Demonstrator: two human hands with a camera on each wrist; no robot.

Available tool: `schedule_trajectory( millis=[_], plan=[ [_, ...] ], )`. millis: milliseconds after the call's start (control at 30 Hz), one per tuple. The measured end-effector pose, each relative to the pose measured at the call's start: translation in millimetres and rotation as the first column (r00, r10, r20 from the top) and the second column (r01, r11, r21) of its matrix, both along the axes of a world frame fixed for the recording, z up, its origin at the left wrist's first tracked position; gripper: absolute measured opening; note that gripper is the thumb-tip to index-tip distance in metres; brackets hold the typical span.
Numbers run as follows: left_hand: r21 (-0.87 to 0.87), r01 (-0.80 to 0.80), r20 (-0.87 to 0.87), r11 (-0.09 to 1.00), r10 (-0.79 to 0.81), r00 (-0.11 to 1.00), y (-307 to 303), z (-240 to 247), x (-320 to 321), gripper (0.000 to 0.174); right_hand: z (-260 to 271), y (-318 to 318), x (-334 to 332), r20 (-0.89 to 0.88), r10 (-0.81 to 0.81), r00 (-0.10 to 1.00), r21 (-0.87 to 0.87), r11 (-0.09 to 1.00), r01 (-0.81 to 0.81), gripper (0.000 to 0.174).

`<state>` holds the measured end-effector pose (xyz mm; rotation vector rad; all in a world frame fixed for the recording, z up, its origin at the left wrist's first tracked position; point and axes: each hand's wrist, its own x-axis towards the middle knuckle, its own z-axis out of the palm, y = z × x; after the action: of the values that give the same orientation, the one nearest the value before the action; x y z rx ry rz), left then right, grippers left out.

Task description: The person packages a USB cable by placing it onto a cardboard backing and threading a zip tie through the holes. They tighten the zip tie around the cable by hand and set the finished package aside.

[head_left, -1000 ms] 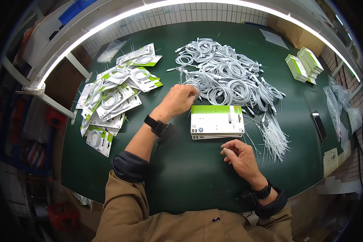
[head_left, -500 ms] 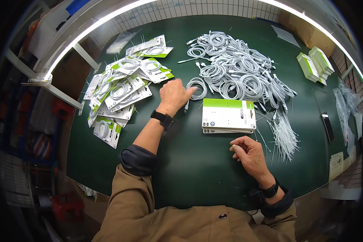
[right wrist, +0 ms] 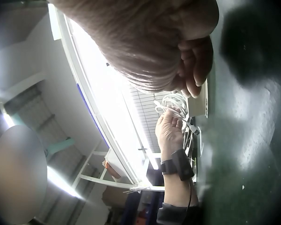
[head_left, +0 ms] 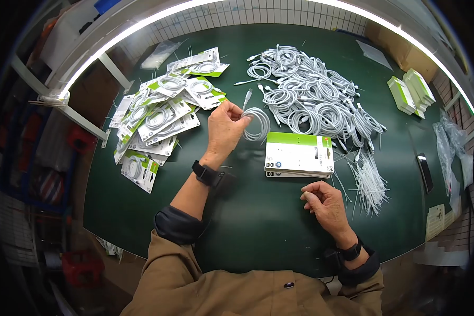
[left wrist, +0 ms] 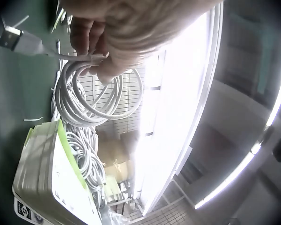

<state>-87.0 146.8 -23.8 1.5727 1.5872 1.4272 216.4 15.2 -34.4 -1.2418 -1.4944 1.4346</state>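
Note:
My left hand (head_left: 225,130) pinches a coiled white USB cable (head_left: 256,125) between thumb and fingers, left of the card stack. In the left wrist view the coil (left wrist: 68,101) hangs from the fingertips, and its metal USB plug (left wrist: 19,41) sticks out to one side. Loosely curled and holding nothing, my right hand (head_left: 325,206) rests just in front of the stack of white and green packaging cards (head_left: 299,154). Behind that stack lies a big heap of coiled white cables (head_left: 313,89).
Carded cables (head_left: 160,113) are piled on the left of the green table (head_left: 258,226). White cable ties (head_left: 370,184) fan out right of the cards. Further right are a phone (head_left: 425,173), green-white card bundles (head_left: 412,92) and clear plastic bags (head_left: 447,152).
My left hand drew one coil out of the heap toward the left, then picked it up off the table and now holds it raised. The right hand stays where it was.

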Motion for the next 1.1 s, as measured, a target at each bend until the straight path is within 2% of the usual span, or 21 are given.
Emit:
schedule_trajectory(
  millis=[67,200,233,267,333,367,467,500,567,600,633,733,767,867,1000,1100],
  plan=[
    [0.006,0.049,0.127,0.999,-0.049,0.991,-12,9,2,0.018,-1,1,-1,0.006,0.005,1.000,0.005,1.000,-0.006,0.013],
    [0.025,0.088,0.109,0.996,-0.090,0.990,-30,18,14,0.021,1,-1,-5,0.007,0.011,1.000,-0.008,1.000,-0.011,0.013],
    [-0.026,0.116,0.175,0.993,-0.109,0.979,-34,22,19,0.023,3,-3,-9,-0.007,0.018,1.000,-0.016,1.000,-0.019,0.013],
    [-0.045,0.177,0.355,0.983,-0.150,0.923,-37,26,24,0.024,4,-5,-13,-0.022,0.024,0.999,-0.025,0.999,-0.024,0.013],
    [-0.052,0.317,0.671,0.947,-0.201,0.713,-46,33,36,0.028,8,-12,-24,-0.074,0.113,0.991,-0.033,0.993,-0.116,0.013],
    [-0.100,0.360,0.738,0.927,-0.174,0.652,-54,38,43,0.031,11,-16,-32,-0.082,0.162,0.983,-0.022,0.986,-0.164,0.018],
    [-0.040,0.472,0.853,0.881,-0.216,0.475,-65,31,67,0.031,21,-25,-56,-0.111,0.242,0.964,-0.014,0.969,-0.245,0.034],
    [-0.034,0.517,0.868,0.855,-0.231,0.440,-72,34,73,0.031,24,-25,-62,-0.121,0.258,0.959,-0.013,0.965,-0.262,0.041],
    [-0.072,0.510,0.900,0.857,-0.165,0.404,-81,34,88,0.034,17,-19,-68,-0.175,0.260,0.950,-0.003,0.964,-0.265,0.052],
    [-0.090,0.507,0.912,0.857,-0.134,0.389,-84,35,94,0.036,13,-15,-71,-0.203,0.261,0.944,0.007,0.964,-0.265,0.057],
    [-0.132,0.513,0.917,0.848,-0.093,0.389,-89,36,98,0.039,10,-14,-75,-0.203,0.192,0.960,0.046,0.981,-0.186,0.063],
    [-0.085,0.559,0.921,0.825,-0.149,0.359,-96,29,98,0.040,11,-5,-67,-0.295,0.073,0.953,0.105,0.994,-0.044,0.063],
    [-0.115,0.566,0.902,0.816,-0.153,0.404,-99,32,97,0.041,6,-2,-65,-0.318,0.018,0.948,0.080,0.997,0.008,0.064],
    [-0.038,0.599,0.901,0.800,-0.232,0.367,-100,26,101,0.043,-1,8,-52,-0.283,-0.024,0.959,0.113,0.992,0.058,0.063],
    [-0.083,0.604,0.876,0.793,-0.231,0.423,-101,12,100,0.043,14,7,-50,-0.312,-0.221,0.924,0.018,0.971,0.238,0.055],
    [-0.110,0.613,0.855,0.782,-0.240,0.459,-105,9,101,0.042,1,10,-42,-0.321,-0.216,0.922,-0.025,0.975,0.219,0.048]
  ],
)
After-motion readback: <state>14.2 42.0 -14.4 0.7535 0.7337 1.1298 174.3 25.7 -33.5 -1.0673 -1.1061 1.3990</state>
